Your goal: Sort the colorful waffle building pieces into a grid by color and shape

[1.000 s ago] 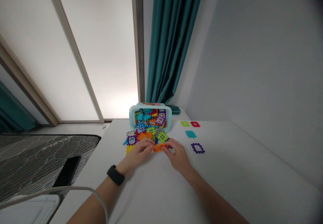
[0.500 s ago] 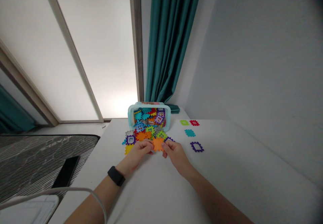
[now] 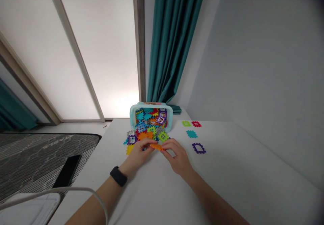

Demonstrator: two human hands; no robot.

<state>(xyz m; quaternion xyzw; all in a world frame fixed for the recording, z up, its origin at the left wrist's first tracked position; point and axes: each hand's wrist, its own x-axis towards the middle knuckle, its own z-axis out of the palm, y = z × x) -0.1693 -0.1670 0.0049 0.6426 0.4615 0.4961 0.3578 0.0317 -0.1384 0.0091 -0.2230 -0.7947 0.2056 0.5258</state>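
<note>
An orange plastic tile is pinched between both my hands just above the white table. My left hand, with a black watch on the wrist, grips its left edge. Fingers of my right hand close on its right edge. The tile lies nearly flat, edge-on to me. Right behind it a pale blue tub lies tipped on its side, spilling a heap of coloured tiles onto the table.
Four loose tiles lie to the right: green, red, teal and a purple frame. A teal curtain hangs behind. A black phone rests on the striped surface at left; a white cable arcs near my left arm.
The orange tile, facing me half a second ago, has been turned flat again between my fingers. Both hands stay at the same spot before the heap.
</note>
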